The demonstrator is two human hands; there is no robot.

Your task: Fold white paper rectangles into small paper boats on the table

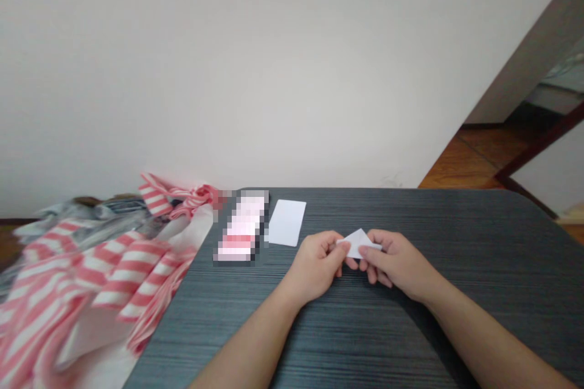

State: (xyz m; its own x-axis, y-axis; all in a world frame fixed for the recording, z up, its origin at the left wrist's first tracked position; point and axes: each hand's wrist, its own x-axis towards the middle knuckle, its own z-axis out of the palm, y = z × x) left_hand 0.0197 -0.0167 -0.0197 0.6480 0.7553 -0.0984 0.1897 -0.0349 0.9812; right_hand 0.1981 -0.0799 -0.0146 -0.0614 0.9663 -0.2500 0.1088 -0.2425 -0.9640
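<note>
A small piece of white paper (359, 239), folded to a point at the top, is held between my two hands above the dark table. My left hand (320, 260) pinches its left side with thumb and fingers. On the other side, my right hand (393, 259) grips the right part, its thumb lying across the front. The fingers behind the paper are partly hidden. Left of my left hand lies a stack or sheet of blank white paper (287, 223), flat on the table.
The dark, wood-grained table (219, 322) has rounded far corners against a pale wall (292, 73). A pixelated, phone-like rectangle (243, 225) lies at its left edge. Red-and-white striped cloth (123, 273) is heaped to the left. Wooden flooring (460, 158) shows at the right.
</note>
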